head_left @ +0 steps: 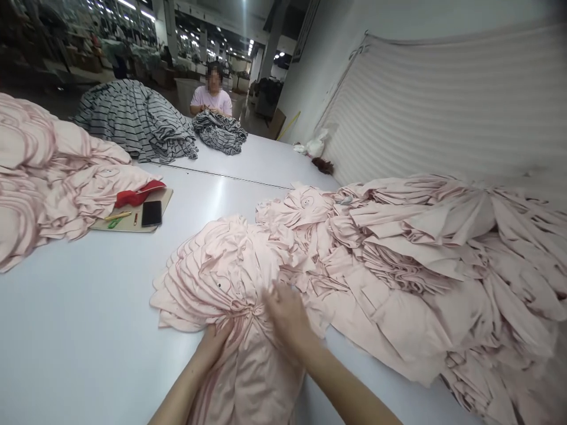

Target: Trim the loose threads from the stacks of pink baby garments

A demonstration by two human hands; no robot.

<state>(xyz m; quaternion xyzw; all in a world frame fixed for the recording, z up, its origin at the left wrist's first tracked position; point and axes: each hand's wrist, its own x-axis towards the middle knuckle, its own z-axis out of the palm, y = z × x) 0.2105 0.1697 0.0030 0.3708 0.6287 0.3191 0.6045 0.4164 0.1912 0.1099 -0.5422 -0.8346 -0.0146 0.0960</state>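
Note:
A bundle of pale pink fabric pieces (217,254) lies in front of me, cinched at its middle into tight gathers. Its layered edges fan out on the far left side, and the rest hangs toward me. My left hand (219,342) is closed around the fabric just below the gathered waist. On the other side, my right hand (286,313) is smeared by motion beside the gathers, its fingers curled near the cloth. Whether it pinches anything there is too blurred to see.
A large pink fabric heap (398,283) spreads over the right. More pink stacks (26,177) lie left, by a board (128,227) with a phone (152,213), a pen and red cloth. Striped grey fabric (137,118) and a person (212,97) are across the white table (88,330).

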